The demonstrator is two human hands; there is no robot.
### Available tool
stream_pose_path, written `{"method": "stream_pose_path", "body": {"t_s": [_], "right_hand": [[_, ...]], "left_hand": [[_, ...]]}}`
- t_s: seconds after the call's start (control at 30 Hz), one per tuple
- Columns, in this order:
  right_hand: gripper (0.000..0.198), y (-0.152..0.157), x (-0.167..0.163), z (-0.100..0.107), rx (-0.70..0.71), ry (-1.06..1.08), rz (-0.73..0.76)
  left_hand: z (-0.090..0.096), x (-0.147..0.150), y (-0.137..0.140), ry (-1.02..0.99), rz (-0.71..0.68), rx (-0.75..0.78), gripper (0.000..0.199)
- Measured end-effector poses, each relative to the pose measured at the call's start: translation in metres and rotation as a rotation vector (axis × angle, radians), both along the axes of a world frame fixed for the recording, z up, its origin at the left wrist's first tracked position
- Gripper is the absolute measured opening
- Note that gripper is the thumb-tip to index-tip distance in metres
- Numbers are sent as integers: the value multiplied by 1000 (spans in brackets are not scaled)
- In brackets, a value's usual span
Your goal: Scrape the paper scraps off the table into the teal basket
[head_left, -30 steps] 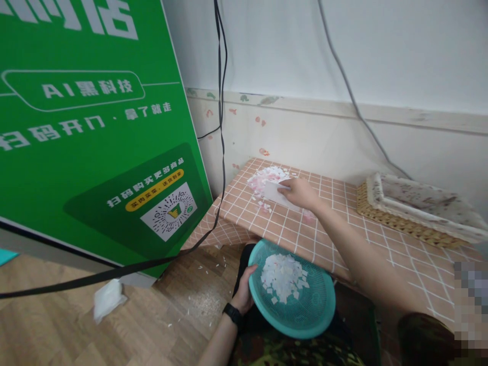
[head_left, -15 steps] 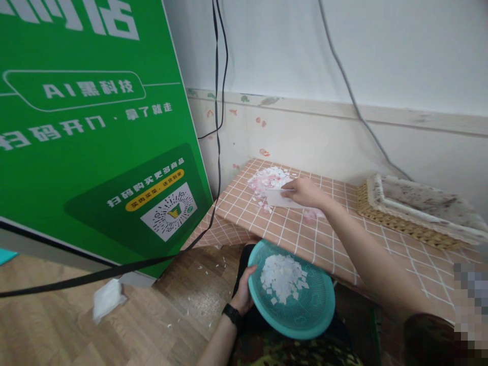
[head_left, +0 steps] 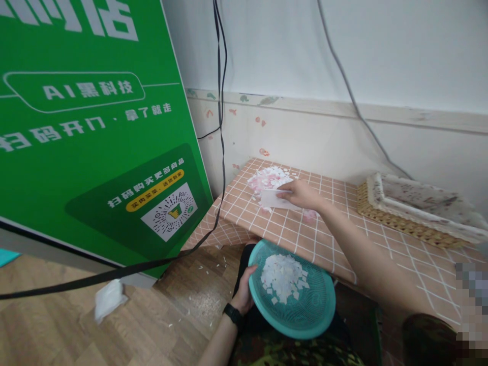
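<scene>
My left hand [head_left: 246, 292] grips the left rim of a round teal plastic basket [head_left: 314, 310], held over my lap just below the table edge. Inside it lies a heap of small white paper pieces [head_left: 284, 277]. Over the table, my right hand [head_left: 299, 193] pinches a flat white card [head_left: 274, 199], its long edge down at the tabletop. Behind and left of the card is a pile of white and pink paper scraps [head_left: 269, 178]. A few pinkish scraps [head_left: 309, 215] lie under my right wrist.
A checked brown cloth covers the table [head_left: 335, 244]. A lined wicker basket [head_left: 412, 223] stands at its right. On the left rises a green panel [head_left: 95, 127], with a black strap [head_left: 221, 168] hanging before it. A white packet [head_left: 110, 300] and scraps lie on the floor.
My right hand has moved the card slightly left and towards me, over some loose scraps. The left hand and the teal basket stay in place. The black strap has swung a little right.
</scene>
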State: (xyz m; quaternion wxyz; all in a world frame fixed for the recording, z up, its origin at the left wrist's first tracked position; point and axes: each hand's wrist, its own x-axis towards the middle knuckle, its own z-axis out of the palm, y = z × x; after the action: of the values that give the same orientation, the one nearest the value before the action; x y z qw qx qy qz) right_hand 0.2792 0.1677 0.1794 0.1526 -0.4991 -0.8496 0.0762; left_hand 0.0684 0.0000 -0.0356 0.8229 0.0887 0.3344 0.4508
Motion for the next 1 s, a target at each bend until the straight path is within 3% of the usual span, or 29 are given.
{"method": "stream_pose_path", "body": {"t_s": [0.3, 0.73, 1.0], "right_hand": [[24, -3, 11, -1, 11, 103, -103], [24, -7, -1, -7, -34, 135, -68], [26, -7, 9, -4, -43, 65, -101]], "left_hand": [[-3, 0, 1, 3, -29, -25, 33], [-1, -2, 0, 11, -11, -22, 29], [-3, 0, 0, 8, -16, -21, 32]]}}
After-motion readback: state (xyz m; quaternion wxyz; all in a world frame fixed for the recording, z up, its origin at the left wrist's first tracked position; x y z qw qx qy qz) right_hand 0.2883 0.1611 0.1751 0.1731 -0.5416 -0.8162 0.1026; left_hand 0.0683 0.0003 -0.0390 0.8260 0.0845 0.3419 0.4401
